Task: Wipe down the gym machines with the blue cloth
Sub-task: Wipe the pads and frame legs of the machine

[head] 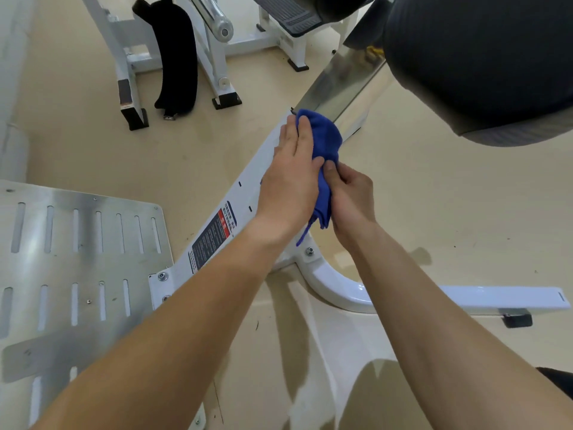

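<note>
The blue cloth [324,141] is bunched on the upper end of the white beam [245,193], whose long axis runs from 7 o'clock to 1 o'clock, where a steel rail [335,82] continues it. The left hand [291,178] is laid flat on the beam with straight fingers [305,135], the cloth's bulk touching them at 3 o'clock, while its hanging tail is pinched by the curled fingers of the right hand [352,197] at 5 o'clock of the bundle. The coming wipe is judged to follow that axis, the left hand being nearer the bundle's upper end.
</note>
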{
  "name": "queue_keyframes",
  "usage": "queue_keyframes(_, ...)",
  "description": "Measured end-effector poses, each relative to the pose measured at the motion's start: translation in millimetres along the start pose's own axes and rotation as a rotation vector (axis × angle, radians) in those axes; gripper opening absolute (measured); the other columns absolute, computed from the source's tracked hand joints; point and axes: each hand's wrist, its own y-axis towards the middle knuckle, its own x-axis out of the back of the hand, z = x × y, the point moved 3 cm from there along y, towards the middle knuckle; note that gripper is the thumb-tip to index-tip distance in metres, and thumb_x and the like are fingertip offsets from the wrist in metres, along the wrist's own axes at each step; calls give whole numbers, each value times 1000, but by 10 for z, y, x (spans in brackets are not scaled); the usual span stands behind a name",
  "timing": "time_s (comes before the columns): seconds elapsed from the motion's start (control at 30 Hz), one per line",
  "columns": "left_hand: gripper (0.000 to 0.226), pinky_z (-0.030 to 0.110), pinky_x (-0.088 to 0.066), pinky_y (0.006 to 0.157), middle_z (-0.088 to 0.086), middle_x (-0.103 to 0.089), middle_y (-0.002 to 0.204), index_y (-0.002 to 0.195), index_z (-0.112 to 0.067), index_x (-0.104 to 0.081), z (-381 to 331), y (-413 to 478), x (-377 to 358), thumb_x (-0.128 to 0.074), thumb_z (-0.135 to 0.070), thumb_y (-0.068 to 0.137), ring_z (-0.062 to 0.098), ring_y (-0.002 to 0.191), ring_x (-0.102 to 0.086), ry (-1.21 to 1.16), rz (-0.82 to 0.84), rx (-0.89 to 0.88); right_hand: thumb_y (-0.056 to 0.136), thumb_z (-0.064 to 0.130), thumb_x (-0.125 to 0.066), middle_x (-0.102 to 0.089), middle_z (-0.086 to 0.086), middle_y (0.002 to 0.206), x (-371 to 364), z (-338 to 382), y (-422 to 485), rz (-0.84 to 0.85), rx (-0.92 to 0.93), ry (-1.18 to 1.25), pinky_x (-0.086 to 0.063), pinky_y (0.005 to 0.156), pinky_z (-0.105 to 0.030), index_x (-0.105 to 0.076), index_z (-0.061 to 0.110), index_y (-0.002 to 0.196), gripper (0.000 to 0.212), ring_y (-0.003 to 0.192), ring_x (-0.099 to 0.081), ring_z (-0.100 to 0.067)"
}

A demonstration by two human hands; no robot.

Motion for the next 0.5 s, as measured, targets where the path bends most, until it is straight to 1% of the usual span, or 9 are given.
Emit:
queue_keyframes(0.1,63,9,-8,114,-3,-9,165,157,-18,-16,106,129,115,-48,-20,102,9,150,-10,-70,83,-154,101,19,-57,-78,-4,90,75,74,36,60,6,-23,-57,76,-32,-74,11,105,19,85,-75,-20)
queue_keyframes(0.17,63,5,-9,112,-3,-15,164,156,-18,-21,158,165,149,-52,-22,101,7,149,-14,-119,87,-188,101,14,-55,-77,-5,91,73,106,36,65,61,0,-58,75,-31,-73,12,105,19,86,-74,-19)
queue_keyframes(0.23,60,10,-12,114,-2,-19,163,155,-17,-24,127,115,91,-50,-20,101,9,149,-16,-159,19,-157,102,12,-51,-76,-11,93,32,65,45,41,110,64,-60,79,-37,-73,14,103,22,86,-73,-22)
queue_keyframes(0.3,57,16,-16,118,-2,-23,162,154,-18,-27,90,35,17,-48,-16,102,11,149,-18,-184,-54,-92,102,16,-50,-74,-14,97,-29,-28,71,7,125,129,-58,85,-47,-74,20,102,25,91,-72,-27)
queue_keyframes(0.33,56,20,-18,119,-2,-25,161,154,-18,-28,87,13,-8,-48,-15,102,11,149,-20,-184,-77,-79,102,19,-49,-74,-13,100,-60,-78,87,7,122,169,-58,87,-49,-74,24,104,25,95,-71,-30)
queue_keyframes(0.37,55,22,-21,119,-2,-27,160,153,-18,-30,97,1,-18,-48,-13,101,11,148,-23,-181,-93,-77,103,23,-48,-74,-11,101,-92,-131,97,16,112,211,-58,85,-49,-73,24,106,25,95,-71,-31)
queue_keyframes(0.43,54,23,-24,118,-2,-31,158,151,-19,-35,121,-2,-22,-50,-11,100,11,146,-28,-187,-124,-72,106,26,-46,-73,-7,90,-125,-204,98,26,74,251,-54,69,-42,-72,18,99,28,78,-68,-27)
queue_keyframes(0.47,54,24,-25,118,-2,-32,158,150,-19,-37,116,-1,-25,-51,-10,99,10,145,-29,-192,-140,-68,106,26,-45,-70,-6,82,-120,-224,101,29,61,247,-50,64,-38,-71,16,93,31,70,-65,-24)
queue_keyframes(0.5,53,25,-26,118,-2,-33,157,150,-18,-39,96,2,-27,-52,-9,99,11,145,-30,-193,-154,-66,106,25,-45,-70,-6,80,-108,-233,110,39,61,242,-50,65,-37,-71,16,90,32,69,-64,-23)
